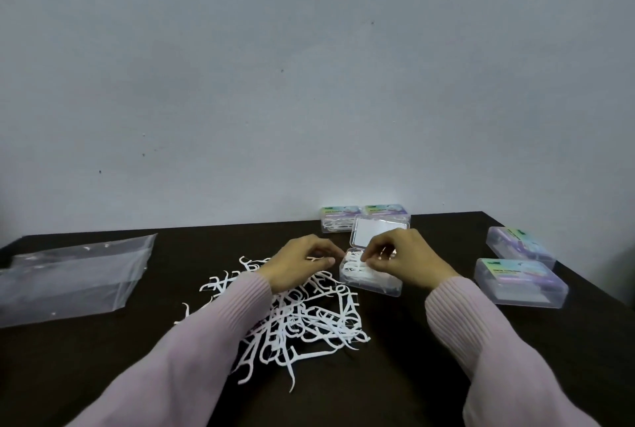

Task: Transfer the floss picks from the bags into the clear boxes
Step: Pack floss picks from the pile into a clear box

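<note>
The left hand (302, 263) pinched one pick (314, 258) — lying roughly left-right, tip toward the open box (371, 275) — while the right hand (400, 260) pinched picks inside it.

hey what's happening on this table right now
A person is packing white floss picks into an open clear box. The right hand pinches picks already in the box, while the left hand holds one pick beside it. A loose pile of picks lies on the dark table, an emptied plastic bag sits left, and four closed boxes wait behind and right.
</note>
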The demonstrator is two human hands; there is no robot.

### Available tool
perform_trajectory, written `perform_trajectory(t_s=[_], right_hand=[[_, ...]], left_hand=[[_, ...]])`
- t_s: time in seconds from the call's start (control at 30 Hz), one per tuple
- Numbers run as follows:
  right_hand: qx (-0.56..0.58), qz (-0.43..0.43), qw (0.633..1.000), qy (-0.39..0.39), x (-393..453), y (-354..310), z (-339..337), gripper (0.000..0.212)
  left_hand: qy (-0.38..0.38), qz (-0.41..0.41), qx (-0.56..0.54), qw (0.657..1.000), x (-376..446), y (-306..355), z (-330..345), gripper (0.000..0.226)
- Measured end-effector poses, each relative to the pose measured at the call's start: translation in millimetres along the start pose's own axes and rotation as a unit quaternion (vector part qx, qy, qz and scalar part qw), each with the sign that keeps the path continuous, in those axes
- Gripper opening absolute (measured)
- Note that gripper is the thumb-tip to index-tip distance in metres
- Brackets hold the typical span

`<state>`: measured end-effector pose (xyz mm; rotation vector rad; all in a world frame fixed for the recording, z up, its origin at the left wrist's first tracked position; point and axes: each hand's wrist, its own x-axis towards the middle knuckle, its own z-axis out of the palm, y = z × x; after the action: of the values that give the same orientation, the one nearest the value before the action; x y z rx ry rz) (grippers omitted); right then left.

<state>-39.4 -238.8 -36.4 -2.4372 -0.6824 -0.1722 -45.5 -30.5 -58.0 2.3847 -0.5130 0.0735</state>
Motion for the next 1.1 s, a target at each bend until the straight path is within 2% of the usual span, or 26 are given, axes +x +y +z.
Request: perform_trajectory(t_s=[0.17,0.3,0.43,0.57,0.67,0.73,0.83,0.93,1.1], right_hand=[[-0.006,-0.064,0.994,-0.091,0,-27,17,0.012],[-0.057,-0.081,0.982,-0.158,-1,-40,34,0.035],[-0.085,-0.1,0.972,-0.193,-5,-52,52,0.06],[-0.111,-0.113,0.972,-0.176,-9,-59,60,0.066],[-0.171,-0.143,0.969,-0.105,-11,-66,67,0.059],[-0.167,-0.167,0.969,-0.074,-10,-70,71,0.059],[-0.143,-0.168,0.97,-0.099,-10,-74,76,0.062],[-0.148,-0.168,0.971,-0.082,-9,-76,78,0.052],[-0.162,-0.188,0.967,-0.049,-8,-74,76,0.027]], left_hand=[[0.008,-0.015,0.027,0.999,-26,-10,-17,0.017],[0.003,-0.029,0.048,0.998,-45,-21,-37,0.016],[-0.028,-0.056,0.077,0.995,-70,-30,-59,0.026],[-0.062,-0.091,0.1,0.989,-90,-37,-70,0.039],[-0.08,-0.111,0.12,0.983,-100,-41,-72,0.047],[-0.076,-0.11,0.123,0.983,-104,-41,-71,0.048],[-0.055,-0.091,0.12,0.987,-107,-41,-68,0.046],[-0.029,-0.084,0.112,0.99,-109,-40,-69,0.046],[-0.058,-0.122,0.131,0.982,-110,-41,-72,0.055]])
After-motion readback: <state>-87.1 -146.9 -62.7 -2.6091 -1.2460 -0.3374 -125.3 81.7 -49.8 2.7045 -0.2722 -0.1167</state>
